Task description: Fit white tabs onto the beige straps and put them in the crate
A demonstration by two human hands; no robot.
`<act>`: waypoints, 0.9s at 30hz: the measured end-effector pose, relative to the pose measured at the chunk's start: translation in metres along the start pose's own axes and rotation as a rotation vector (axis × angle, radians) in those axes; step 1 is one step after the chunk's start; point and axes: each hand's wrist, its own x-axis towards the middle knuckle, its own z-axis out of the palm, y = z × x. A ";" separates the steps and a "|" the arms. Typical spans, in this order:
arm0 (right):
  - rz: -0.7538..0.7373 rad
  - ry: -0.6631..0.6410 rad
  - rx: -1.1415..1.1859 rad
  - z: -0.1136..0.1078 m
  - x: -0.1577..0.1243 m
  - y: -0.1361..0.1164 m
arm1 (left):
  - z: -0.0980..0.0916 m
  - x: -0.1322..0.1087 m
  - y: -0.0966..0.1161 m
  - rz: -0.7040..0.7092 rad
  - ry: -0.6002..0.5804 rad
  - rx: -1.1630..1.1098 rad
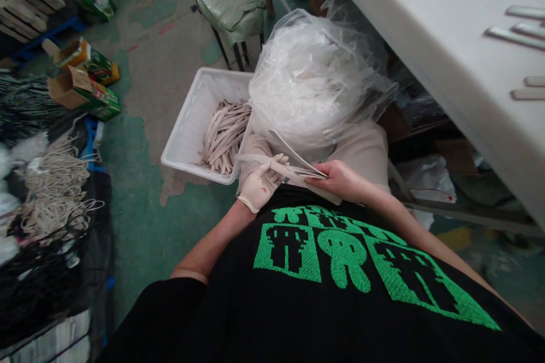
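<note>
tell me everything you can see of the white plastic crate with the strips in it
The white plastic crate is a shallow rectangular tub with a thick rim. It holds a loose pile of flat beige strips. A bulging clear plastic bag presses over its right side, hiding that corner. What it rests on cannot be seen.

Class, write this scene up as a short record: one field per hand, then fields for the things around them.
Left hand: white-gloved, pinching flat off-white strips
Right hand: bare, gripping the same strips
Crate: white plastic crate holding more strips
Bag: clear plastic bag, stuffed with white material, beside the crate
Floor: worn green-painted floor
</note>
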 end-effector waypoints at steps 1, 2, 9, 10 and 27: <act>-0.012 0.021 -0.012 0.003 0.002 -0.001 | 0.002 0.001 -0.005 -0.023 -0.018 0.023; -0.021 0.046 -0.019 0.007 0.007 -0.003 | 0.004 0.001 -0.010 -0.039 -0.029 0.042; -0.051 0.147 0.257 0.024 0.035 -0.005 | 0.014 0.000 -0.018 0.040 -0.057 0.085; -0.076 0.154 0.344 0.022 0.033 -0.001 | 0.014 -0.002 -0.014 0.025 -0.076 0.085; -0.377 0.251 0.096 0.016 0.019 -0.001 | 0.013 -0.002 -0.023 -0.085 -0.235 0.127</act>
